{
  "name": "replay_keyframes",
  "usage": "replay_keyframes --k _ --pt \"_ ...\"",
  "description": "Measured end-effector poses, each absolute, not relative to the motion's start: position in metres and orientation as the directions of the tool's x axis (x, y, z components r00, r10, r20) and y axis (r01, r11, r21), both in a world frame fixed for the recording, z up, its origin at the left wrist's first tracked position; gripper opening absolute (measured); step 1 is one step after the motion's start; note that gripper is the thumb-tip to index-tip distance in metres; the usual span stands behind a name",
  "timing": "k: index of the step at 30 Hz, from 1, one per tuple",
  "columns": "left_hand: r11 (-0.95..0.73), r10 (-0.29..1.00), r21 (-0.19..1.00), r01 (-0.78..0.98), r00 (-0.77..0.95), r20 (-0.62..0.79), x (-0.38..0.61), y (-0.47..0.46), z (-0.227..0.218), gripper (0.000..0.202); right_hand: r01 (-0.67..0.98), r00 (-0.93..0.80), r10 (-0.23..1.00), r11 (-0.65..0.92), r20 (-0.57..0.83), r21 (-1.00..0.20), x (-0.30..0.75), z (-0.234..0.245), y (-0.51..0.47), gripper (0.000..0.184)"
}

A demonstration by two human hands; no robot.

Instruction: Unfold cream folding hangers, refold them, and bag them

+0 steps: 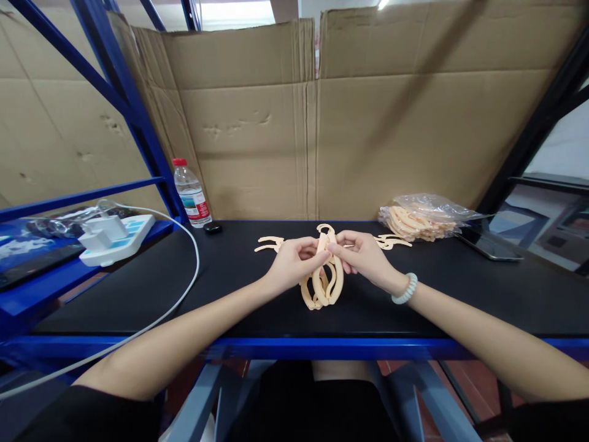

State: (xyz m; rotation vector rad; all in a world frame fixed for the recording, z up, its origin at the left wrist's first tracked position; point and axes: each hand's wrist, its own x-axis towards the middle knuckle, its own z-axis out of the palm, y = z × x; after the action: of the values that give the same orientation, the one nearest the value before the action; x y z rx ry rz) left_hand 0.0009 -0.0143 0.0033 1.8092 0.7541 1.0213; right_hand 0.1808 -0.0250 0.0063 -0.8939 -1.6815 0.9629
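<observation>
A beige plastic folding hanger (338,283) is held upright between my hands, its curved arms hanging down and its hook (326,228) at the top. My left hand (294,261) pinches it from the left near the upper middle. From the right, my right hand (363,255) closes its thumb and fingers on the same upper part. A second looped beige piece (309,296) shows just behind the lower arms; whether the two are joined I cannot tell. More beige hanger pieces lie beyond my hands, some on the left (271,244) and some on the right (392,241).
A clear bag of beige pieces (418,218) lies at the back right beside a phone (490,244). At the back left stands a water bottle (192,195) by a small black object (212,228). A white cable (196,270) runs from the power strip (120,239). Cardboard (248,135) walls the back.
</observation>
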Motion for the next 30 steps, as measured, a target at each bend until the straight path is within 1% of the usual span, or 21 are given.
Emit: replay_keyframes --k 3,6,10,12,13,15,17,19,21,24,27,30 --pt "-0.419 0.809 0.903 0.098 0.492 0.322 0.002 -0.014 0.002 0.034 0.145 -0.281 0.9 0.384 0.334 -0.912 0.181 0.006 -0.024 0.035" --pt "-0.424 0.813 0.9 0.1 0.48 0.33 0.003 -0.013 0.0 0.034 0.143 -0.284 0.904 0.369 0.319 -0.918 0.181 0.005 -0.022 0.034" --pt "-0.509 0.82 0.854 0.108 0.361 0.444 0.0 -0.012 0.001 0.036 0.109 -0.249 0.919 0.34 0.305 -0.934 0.19 0.005 -0.016 0.034" --pt "-0.561 0.808 0.811 0.168 0.321 0.493 -0.007 -0.011 0.004 0.037 0.091 -0.233 0.935 0.295 0.267 -0.951 0.2 0.004 -0.01 0.034" --pt "-0.579 0.801 0.785 0.219 0.334 0.498 -0.012 -0.011 0.006 0.037 0.093 -0.242 0.944 0.252 0.223 -0.963 0.205 0.003 -0.007 0.034" --pt "-0.611 0.779 0.71 0.35 0.427 0.459 -0.021 -0.013 0.01 0.042 0.128 -0.29 0.952 0.139 0.097 -0.982 0.214 -0.001 -0.001 0.033" --pt "-0.664 0.734 0.591 0.457 0.547 0.402 -0.027 -0.015 0.012 0.057 0.195 -0.337 0.94 0.022 -0.046 -0.98 0.218 -0.007 0.004 0.03" --pt "-0.737 0.664 0.449 0.506 0.664 0.342 -0.03 -0.018 0.011 0.069 0.265 -0.341 0.931 -0.038 -0.131 -0.963 0.218 -0.013 0.007 0.027" --pt "-0.796 0.592 0.342 0.5 0.76 0.267 -0.03 -0.021 0.01 0.071 0.334 -0.328 0.931 -0.046 -0.162 -0.942 0.215 -0.017 0.009 0.026" --pt "-0.835 0.527 0.297 0.463 0.827 0.194 -0.029 -0.023 0.008 0.063 0.406 -0.332 0.927 -0.028 -0.175 -0.914 0.214 -0.017 0.01 0.025" --pt "-0.846 0.508 0.284 0.451 0.844 0.173 -0.029 -0.023 0.009 0.056 0.466 -0.352 0.914 -0.019 -0.205 -0.885 0.218 -0.013 0.012 0.026" --pt "-0.847 0.505 0.28 0.452 0.849 0.157 -0.029 -0.022 0.01 0.049 0.487 -0.322 0.925 -0.021 -0.201 -0.873 0.22 -0.013 0.013 0.026"
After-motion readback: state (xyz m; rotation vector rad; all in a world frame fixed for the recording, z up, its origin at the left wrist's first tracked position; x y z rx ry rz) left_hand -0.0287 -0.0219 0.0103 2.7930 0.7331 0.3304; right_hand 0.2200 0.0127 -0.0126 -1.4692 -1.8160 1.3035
